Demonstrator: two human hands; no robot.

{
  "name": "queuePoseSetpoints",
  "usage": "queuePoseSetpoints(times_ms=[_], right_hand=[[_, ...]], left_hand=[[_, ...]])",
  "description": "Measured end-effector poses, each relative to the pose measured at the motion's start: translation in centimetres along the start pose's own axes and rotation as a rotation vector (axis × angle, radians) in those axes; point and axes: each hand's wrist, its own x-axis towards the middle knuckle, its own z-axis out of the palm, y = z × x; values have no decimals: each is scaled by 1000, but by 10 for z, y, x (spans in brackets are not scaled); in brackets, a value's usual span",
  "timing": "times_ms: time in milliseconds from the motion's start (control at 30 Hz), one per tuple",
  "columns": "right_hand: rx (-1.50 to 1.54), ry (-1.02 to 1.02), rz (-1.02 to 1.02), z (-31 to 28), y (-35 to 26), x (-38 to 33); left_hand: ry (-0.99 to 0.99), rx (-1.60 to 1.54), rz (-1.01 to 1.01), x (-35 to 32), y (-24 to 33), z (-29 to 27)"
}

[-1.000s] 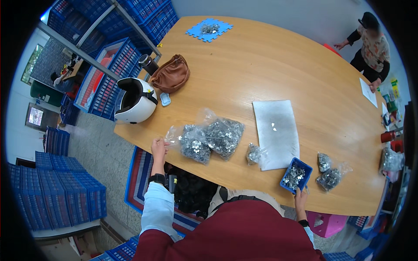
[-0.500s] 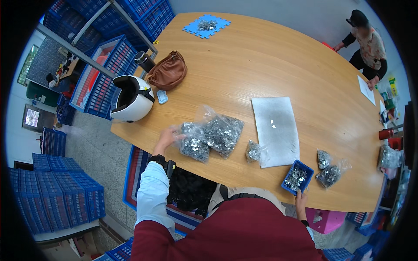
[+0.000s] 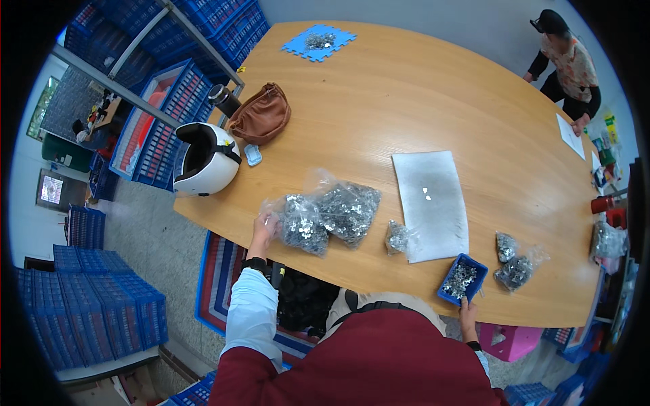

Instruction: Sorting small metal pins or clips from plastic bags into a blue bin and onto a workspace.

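Observation:
My left hand (image 3: pixel 263 230) is at the left edge of a clear plastic bag of small metal parts (image 3: pixel 304 228), its fingers curled around the plastic. A second, larger bag of such parts (image 3: pixel 351 211) lies against it on the right. At the table's near edge, my right hand (image 3: pixel 468 317) grips the near end of a small blue bin (image 3: pixel 483 268). Loose shiny metal pieces (image 3: pixel 460 279) lie in that bin. Left of the bin, a small bag of parts (image 3: pixel 397 237) rests beside a grey-white mat (image 3: pixel 433 216) bearing a few small pale pieces.
Two more parts bags (image 3: pixel 516 271) lie right of the bin. A white helmet (image 3: pixel 215 172), brown handbag (image 3: pixel 263 114) and dark flask (image 3: pixel 223 99) stand at the left. A blue foam tile (image 3: pixel 298 46) holds metal pieces. Another person (image 3: pixel 574 71) stands at the far right.
My left hand has drawn back slightly toward me, its fingers going from spread over the bag to curled at its edge. My right hand stays on the bin. The other person has shifted slightly.

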Motion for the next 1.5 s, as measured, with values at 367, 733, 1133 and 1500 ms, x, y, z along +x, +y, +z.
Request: queuePoseSetpoints(times_ms=[367, 733, 1133, 1500], right_hand=[[40, -70, -20, -5, -3, 3], [-45, -50, -54, -7, -1, 11], [-44, -40, -59, -5, 0, 10], [-64, -37, -74, -4, -4, 7]], left_hand=[[-108, -716, -11, 17, -46, -41], [-238, -580, -64, -3, -31, -42], [-7, -200, 24, -4, -25, -28], [-171, -547, -4, -2, -39, -36]])
